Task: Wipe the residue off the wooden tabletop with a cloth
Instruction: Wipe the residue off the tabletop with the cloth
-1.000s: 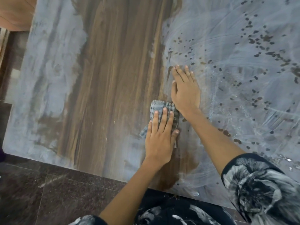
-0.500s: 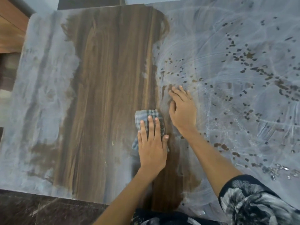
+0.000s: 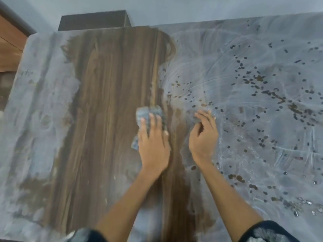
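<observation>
The wooden tabletop (image 3: 108,105) shows a wide brown wiped strip down its middle. Whitish-grey residue (image 3: 253,137) with dark specks covers the right part, and more residue (image 3: 36,119) covers the left. A folded grey checked cloth (image 3: 148,113) lies flat at the right edge of the wiped strip. My left hand (image 3: 153,145) presses on it, fingers spread over its near half. My right hand (image 3: 203,137) is just right of the cloth, lifted slightly with fingers loosely curled, holding nothing.
A dark box-like object (image 3: 92,20) stands behind the table's far edge against a pale wall. A brown wooden panel (image 3: 10,48) is at the far left. Small shiny bits (image 3: 305,205) lie on the residue near the front right.
My left hand has pushed the cloth away from me along the strip's right edge. My right hand has lifted off the table and curled its fingers. The head view has tilted up.
</observation>
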Tool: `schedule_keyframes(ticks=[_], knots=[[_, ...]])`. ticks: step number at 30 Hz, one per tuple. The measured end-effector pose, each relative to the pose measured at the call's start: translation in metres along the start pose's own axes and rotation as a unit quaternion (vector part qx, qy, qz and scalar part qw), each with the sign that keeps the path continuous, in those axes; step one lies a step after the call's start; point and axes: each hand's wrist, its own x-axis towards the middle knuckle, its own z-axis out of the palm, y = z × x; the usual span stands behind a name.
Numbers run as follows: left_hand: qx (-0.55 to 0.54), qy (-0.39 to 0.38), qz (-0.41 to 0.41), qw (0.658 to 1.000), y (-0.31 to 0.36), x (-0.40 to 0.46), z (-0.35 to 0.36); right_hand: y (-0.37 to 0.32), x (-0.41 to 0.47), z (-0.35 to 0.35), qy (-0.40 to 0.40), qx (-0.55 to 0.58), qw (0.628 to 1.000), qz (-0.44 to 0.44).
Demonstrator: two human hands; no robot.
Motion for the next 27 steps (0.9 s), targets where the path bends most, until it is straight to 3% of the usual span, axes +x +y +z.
schedule_keyframes(ticks=[3,6,8,11,12,13,17,19,21,25,27], knots=[[0.047,-0.064,0.204,0.976,0.000,-0.018,-0.003,0.001,0.000,0.000,0.025,0.017,1.000,0.007],[0.091,-0.071,0.295,0.948,-0.010,0.037,-0.007,-0.001,-0.001,-0.001,0.030,0.015,0.999,0.004],[0.084,-0.066,0.250,0.962,-0.013,0.082,-0.011,-0.001,-0.001,-0.001,0.038,0.026,0.999,0.014],[0.009,-0.044,0.025,0.999,-0.005,0.115,-0.015,-0.003,-0.001,-0.001,0.046,0.038,0.998,0.030],[-0.013,-0.037,-0.031,0.999,0.005,0.112,-0.013,-0.004,-0.001,-0.001,0.047,0.043,0.997,0.031],[-0.023,-0.034,-0.035,0.999,0.018,0.101,-0.008,-0.004,0.000,0.000,0.047,0.051,0.997,0.035],[0.005,-0.081,0.233,0.969,0.049,0.044,0.004,-0.004,0.001,-0.002,0.058,0.048,0.997,0.029],[0.022,-0.088,0.268,0.959,0.036,0.072,0.000,-0.004,0.001,-0.002,0.064,0.055,0.996,0.032],[0.045,-0.062,0.228,0.971,0.021,0.111,-0.003,-0.003,0.001,-0.001,0.059,0.063,0.996,0.037],[-0.009,-0.043,-0.064,0.997,-0.002,0.148,-0.010,-0.002,0.000,-0.001,0.053,0.066,0.996,0.042],[-0.007,-0.004,-0.139,0.990,0.015,0.113,-0.002,-0.003,0.001,-0.001,0.058,0.072,0.995,0.042]])
